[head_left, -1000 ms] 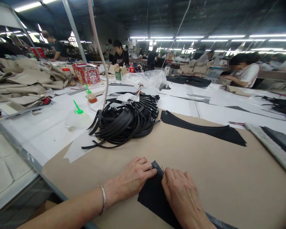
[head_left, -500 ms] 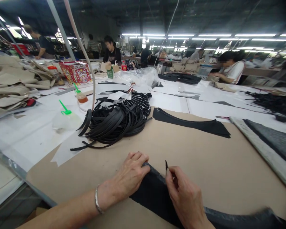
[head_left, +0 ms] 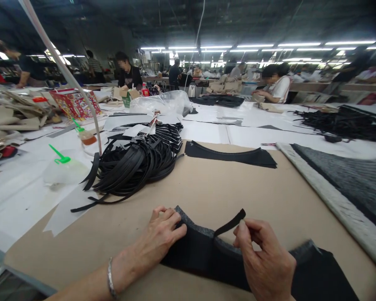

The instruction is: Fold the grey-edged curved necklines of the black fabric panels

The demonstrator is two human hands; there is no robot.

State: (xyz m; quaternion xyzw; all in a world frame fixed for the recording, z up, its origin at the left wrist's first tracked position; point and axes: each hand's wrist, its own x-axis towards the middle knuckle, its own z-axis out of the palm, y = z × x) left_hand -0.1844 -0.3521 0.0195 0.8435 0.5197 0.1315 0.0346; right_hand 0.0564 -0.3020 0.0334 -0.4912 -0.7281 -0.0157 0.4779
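A black curved piece [head_left: 203, 255] with a grey fuzzy upper edge lies on the tan sheet [head_left: 138, 251] in front of me. My left hand [head_left: 163, 234] presses on its left end, fingers bent and close together over the edge. Between the thumb and fingers of my right hand [head_left: 263, 251] is the end of a narrow black strip [head_left: 230, 223], raised above the piece. The strip's lower end meets the piece's edge near the middle. Part of the piece is hidden behind my right hand.
A bundle of black strips [head_left: 131, 163] sits at the left, beside a clear bottle with a green spout [head_left: 62, 169]. Stacked black pieces [head_left: 232, 154] lie beyond my hands. A grey-topped stack [head_left: 347, 184] is at the right. Several people work farther back.
My right hand has moved right and pulled the strip out, so more of it shows. My left hand stays on the piece's left end. The whole view has shifted.
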